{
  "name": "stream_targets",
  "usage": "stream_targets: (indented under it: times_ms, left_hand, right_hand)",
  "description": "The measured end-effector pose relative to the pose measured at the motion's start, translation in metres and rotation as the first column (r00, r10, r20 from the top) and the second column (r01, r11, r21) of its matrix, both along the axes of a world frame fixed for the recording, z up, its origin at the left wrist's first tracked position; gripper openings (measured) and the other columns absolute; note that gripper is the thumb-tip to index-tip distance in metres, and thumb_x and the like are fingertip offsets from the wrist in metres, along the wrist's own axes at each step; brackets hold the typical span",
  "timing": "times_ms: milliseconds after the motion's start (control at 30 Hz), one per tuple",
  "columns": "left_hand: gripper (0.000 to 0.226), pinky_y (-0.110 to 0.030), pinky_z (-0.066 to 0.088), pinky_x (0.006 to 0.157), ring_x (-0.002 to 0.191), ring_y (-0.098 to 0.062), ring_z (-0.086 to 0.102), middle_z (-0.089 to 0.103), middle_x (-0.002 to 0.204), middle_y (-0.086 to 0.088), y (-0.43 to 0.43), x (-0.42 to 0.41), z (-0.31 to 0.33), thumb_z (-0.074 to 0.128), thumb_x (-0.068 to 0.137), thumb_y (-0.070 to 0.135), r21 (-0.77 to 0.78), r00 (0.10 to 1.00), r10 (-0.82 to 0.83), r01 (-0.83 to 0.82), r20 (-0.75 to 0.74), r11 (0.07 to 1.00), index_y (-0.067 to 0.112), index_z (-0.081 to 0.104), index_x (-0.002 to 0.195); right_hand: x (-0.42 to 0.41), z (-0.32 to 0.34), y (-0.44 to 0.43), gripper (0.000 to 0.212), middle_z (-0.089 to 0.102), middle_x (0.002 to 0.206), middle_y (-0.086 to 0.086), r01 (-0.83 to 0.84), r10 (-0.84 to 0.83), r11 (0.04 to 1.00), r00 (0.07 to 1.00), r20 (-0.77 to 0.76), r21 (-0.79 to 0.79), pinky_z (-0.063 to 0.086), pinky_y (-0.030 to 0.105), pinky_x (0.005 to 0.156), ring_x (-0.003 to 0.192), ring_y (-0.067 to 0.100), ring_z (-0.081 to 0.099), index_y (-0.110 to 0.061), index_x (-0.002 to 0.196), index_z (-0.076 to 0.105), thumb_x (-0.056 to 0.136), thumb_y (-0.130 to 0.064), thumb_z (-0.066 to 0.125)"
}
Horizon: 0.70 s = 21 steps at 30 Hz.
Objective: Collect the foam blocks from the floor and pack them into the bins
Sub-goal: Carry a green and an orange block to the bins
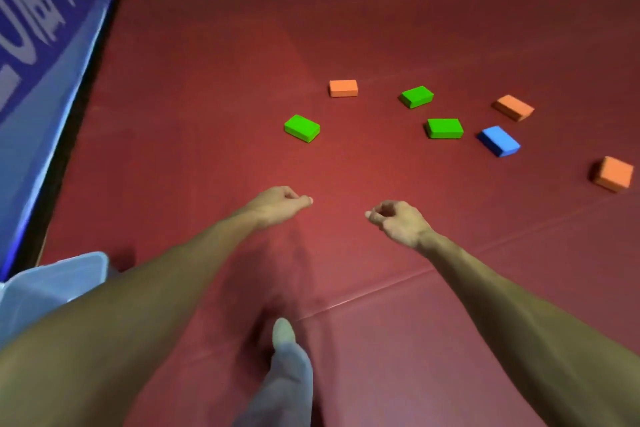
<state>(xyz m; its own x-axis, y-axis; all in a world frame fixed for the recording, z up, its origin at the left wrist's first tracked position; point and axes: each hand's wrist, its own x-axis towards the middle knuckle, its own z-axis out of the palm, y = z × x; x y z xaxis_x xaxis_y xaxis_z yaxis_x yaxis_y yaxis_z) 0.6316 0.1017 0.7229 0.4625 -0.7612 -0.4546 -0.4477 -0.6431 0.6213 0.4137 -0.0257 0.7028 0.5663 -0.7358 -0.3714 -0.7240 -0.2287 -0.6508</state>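
Translucent plastic, the bin [52, 284] stands at the lower left beside a blue banner [41, 45]. Right of the bin the left hand [280, 204] hangs over the red mat [207, 114], loosely curled and holding nothing. Beyond the bin and rightward lie the first green block [302, 128] and the first orange block [343, 88]. Next is the right hand [398, 218], also loosely curled and holding nothing. Further right lie the second green block [417, 97], the third green block [444, 128], the blue block [498, 141], the second orange block [513, 107] and, farthest from the bin, the third orange block [613, 173].
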Motion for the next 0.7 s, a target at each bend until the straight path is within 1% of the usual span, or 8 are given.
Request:
stream_targets:
  times_ms: [67, 167, 267, 333, 400, 500, 567, 700]
  left_hand:
    - [0.036, -0.03, 0.042, 0.094, 0.104, -0.019, 0.059, 0.066, 0.11, 0.0, -0.023, 0.023, -0.01, 0.057, 0.087, 0.056, -0.006, 1.0, -0.013, 0.013, 0.011, 1.0, 0.024, 0.065, 0.1]
    - [0.043, -0.036, 0.046, 0.099, 0.1, -0.023, 0.063, 0.068, 0.106, -0.004, -0.057, 0.07, -0.024, 0.058, 0.083, 0.059, -0.067, 0.997, 0.038, -0.042, -0.064, 0.997, 0.018, 0.065, 0.095]
    - [0.046, -0.038, 0.044, 0.099, 0.104, -0.029, 0.062, 0.067, 0.108, -0.013, -0.087, 0.116, -0.028, 0.051, 0.091, 0.052, -0.044, 0.99, 0.09, -0.095, -0.106, 0.994, 0.009, 0.064, 0.096]
    - [0.051, -0.039, 0.044, 0.101, 0.107, -0.03, 0.061, 0.065, 0.113, -0.015, -0.105, 0.149, -0.028, 0.046, 0.094, 0.052, 0.004, 0.99, 0.088, -0.088, -0.113, 0.996, 0.005, 0.065, 0.103]
    - [0.055, -0.04, 0.044, 0.101, 0.109, -0.032, 0.061, 0.065, 0.115, -0.017, -0.124, 0.181, -0.028, 0.044, 0.095, 0.052, 0.023, 0.99, 0.082, -0.08, -0.115, 0.997, 0.003, 0.065, 0.109]
    - [0.057, -0.039, 0.046, 0.099, 0.103, -0.031, 0.063, 0.067, 0.109, -0.019, -0.155, 0.219, -0.024, 0.045, 0.095, 0.051, 0.021, 0.988, 0.076, -0.073, -0.134, 0.997, -0.001, 0.065, 0.108]
    - [0.053, -0.037, 0.045, 0.096, 0.103, -0.03, 0.063, 0.067, 0.109, -0.017, -0.178, 0.24, -0.02, 0.046, 0.095, 0.05, 0.007, 0.99, 0.067, -0.066, -0.123, 0.998, 0.001, 0.065, 0.104]
    - [0.035, -0.035, 0.045, 0.093, 0.103, -0.03, 0.063, 0.067, 0.109, -0.017, -0.234, 0.278, -0.016, 0.049, 0.094, 0.047, -0.011, 0.992, 0.054, -0.056, -0.113, 0.998, 0.014, 0.06, 0.093]
  right_hand:
    - [0.022, -0.001, -0.019, 0.03, 0.068, 0.112, 0.001, -0.006, 0.005, 0.999, 1.0, -0.017, -0.032, 0.04, 0.021, 0.087, 0.111, 0.019, 0.059, -0.014, 0.108, 0.068, 0.093, -0.039, 0.059]
    - [0.073, 0.0, -0.052, 0.03, 0.068, 0.115, 0.005, -0.014, 0.008, 0.995, 0.998, -0.057, -0.099, 0.043, 0.025, 0.091, 0.112, 0.022, 0.06, -0.015, 0.108, 0.068, 0.092, -0.039, 0.059]
    - [0.124, 0.007, -0.086, 0.029, 0.069, 0.113, 0.006, -0.056, 0.04, 0.993, 0.988, -0.147, -0.107, 0.043, 0.023, 0.086, 0.109, 0.023, 0.061, -0.016, 0.109, 0.068, 0.092, -0.038, 0.059]
    - [0.159, 0.013, -0.109, 0.029, 0.069, 0.113, 0.007, -0.07, 0.047, 0.992, 0.977, -0.209, -0.102, 0.042, 0.021, 0.082, 0.108, 0.024, 0.061, -0.017, 0.11, 0.067, 0.092, -0.038, 0.058]
    - [0.19, 0.019, -0.132, 0.028, 0.069, 0.113, 0.008, -0.06, 0.031, 0.991, 0.974, -0.224, -0.12, 0.041, 0.021, 0.08, 0.108, 0.024, 0.061, -0.017, 0.11, 0.067, 0.093, -0.037, 0.058]
    - [0.231, 0.024, -0.163, 0.028, 0.069, 0.112, 0.007, -0.06, 0.034, 0.991, 0.977, -0.208, -0.12, 0.042, 0.022, 0.082, 0.107, 0.024, 0.061, -0.016, 0.109, 0.068, 0.093, -0.036, 0.057]
    - [0.256, 0.025, -0.186, 0.028, 0.069, 0.111, 0.006, -0.048, 0.026, 0.992, 0.983, -0.184, -0.12, 0.043, 0.023, 0.081, 0.106, 0.023, 0.062, -0.016, 0.109, 0.068, 0.093, -0.037, 0.058]
    - [0.296, 0.023, -0.243, 0.028, 0.069, 0.112, 0.005, -0.034, 0.015, 0.992, 0.988, -0.156, -0.118, 0.044, 0.024, 0.085, 0.107, 0.023, 0.061, -0.016, 0.109, 0.069, 0.093, -0.037, 0.058]
